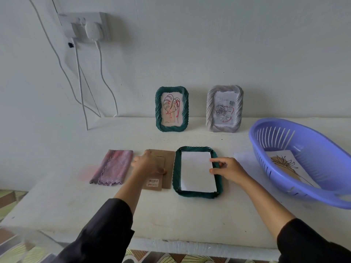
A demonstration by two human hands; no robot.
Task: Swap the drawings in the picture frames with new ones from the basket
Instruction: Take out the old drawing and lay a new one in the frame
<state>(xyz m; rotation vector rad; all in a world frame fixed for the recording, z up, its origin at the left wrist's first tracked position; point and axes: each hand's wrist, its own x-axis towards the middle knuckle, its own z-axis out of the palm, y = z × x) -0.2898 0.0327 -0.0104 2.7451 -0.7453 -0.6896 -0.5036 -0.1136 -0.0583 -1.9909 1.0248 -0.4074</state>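
A green picture frame lies face down on the table with a white sheet in its back opening. My right hand rests on the frame's right edge, fingertips touching the sheet. To the left lies the brown backing board; my left hand is on it, blurred, thumb curled at its stand. Against the wall stand a second green frame with a leaf drawing and a grey frame with a rose drawing. The purple basket at right holds a flower drawing.
A folded pink-purple cloth lies left of the backing board. A wall socket with white cables hangs over the table's back left. The table's front edge is near my sleeves, patterned floor below.
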